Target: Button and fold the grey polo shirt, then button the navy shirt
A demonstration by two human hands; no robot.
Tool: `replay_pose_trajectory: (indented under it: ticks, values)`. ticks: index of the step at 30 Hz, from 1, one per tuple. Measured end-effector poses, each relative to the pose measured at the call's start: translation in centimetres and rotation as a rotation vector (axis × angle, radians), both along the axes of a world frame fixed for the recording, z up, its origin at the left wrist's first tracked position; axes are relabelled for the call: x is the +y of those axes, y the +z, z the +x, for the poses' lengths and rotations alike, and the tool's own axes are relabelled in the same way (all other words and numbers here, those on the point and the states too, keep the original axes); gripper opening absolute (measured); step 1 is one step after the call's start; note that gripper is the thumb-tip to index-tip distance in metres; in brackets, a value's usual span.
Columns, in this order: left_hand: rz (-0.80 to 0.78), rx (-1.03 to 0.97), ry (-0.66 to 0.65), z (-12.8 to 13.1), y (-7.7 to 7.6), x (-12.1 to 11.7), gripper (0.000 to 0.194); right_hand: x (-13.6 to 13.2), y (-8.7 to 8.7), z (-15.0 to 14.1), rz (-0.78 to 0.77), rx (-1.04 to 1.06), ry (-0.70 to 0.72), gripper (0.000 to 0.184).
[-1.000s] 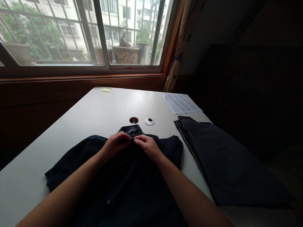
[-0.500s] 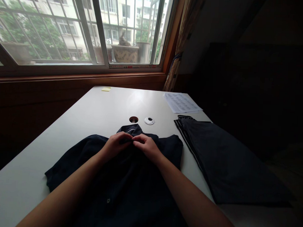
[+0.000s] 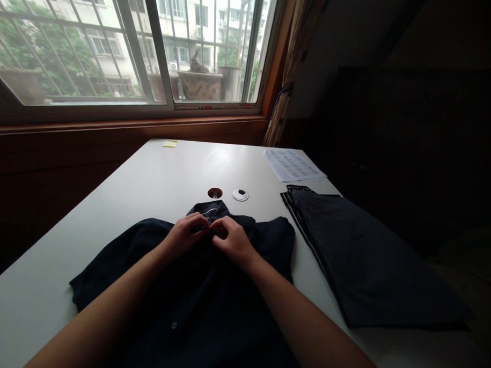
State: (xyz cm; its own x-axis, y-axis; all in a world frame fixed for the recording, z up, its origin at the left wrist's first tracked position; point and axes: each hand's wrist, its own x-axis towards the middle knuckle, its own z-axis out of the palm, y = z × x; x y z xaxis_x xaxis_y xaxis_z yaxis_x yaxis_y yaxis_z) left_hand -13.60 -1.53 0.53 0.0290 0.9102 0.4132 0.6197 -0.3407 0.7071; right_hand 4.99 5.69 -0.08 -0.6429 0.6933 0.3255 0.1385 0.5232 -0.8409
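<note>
A dark navy short-sleeved shirt (image 3: 201,311) lies spread on the white table (image 3: 120,187), its collar (image 3: 206,208) toward the window. Just below that collar, my left hand (image 3: 188,233) pinches the shirt's front with thumb and fingers. My right hand (image 3: 232,240) meets it from the other side, its fingertips also closed on the cloth there. The fingertips of both hands nearly touch. Whatever small part sits between them is hidden. One small pale button (image 3: 174,325) shows lower on the shirt front.
Folded dark trousers (image 3: 367,263) lie on the table's right side. Behind them are printed sheets (image 3: 294,165). A round cable hole (image 3: 215,193) and its white cover (image 3: 240,195) sit beyond the collar. A yellow sticky note (image 3: 169,144) lies at the far left edge, below a barred window (image 3: 210,54).
My right hand's fingers have shifted slightly, with a wider gap between thumb and forefinger. Both hands stay at the collar front. The whole view has moved a little.
</note>
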Motion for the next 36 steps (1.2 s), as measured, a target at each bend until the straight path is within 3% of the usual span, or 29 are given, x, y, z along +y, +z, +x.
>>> replay_pose_trajectory:
  ticks: [14, 26, 36]
  values:
    - [-0.013, -0.048, -0.060, -0.5, 0.0, 0.0, 0.005, 0.5, 0.2, 0.2, 0.327, -0.078, 0.026, 0.021]
    - [0.030, -0.052, -0.145, -0.9, 0.0, 0.0, 0.005, 0.7, 0.0, 0.4, 0.263, -0.043, 0.056, 0.021]
    - [0.119, 0.085, -0.110, -0.2, 0.8, -0.4, 0.007, 0.8, -0.2, 0.3, 0.197, -0.002, 0.074, 0.025]
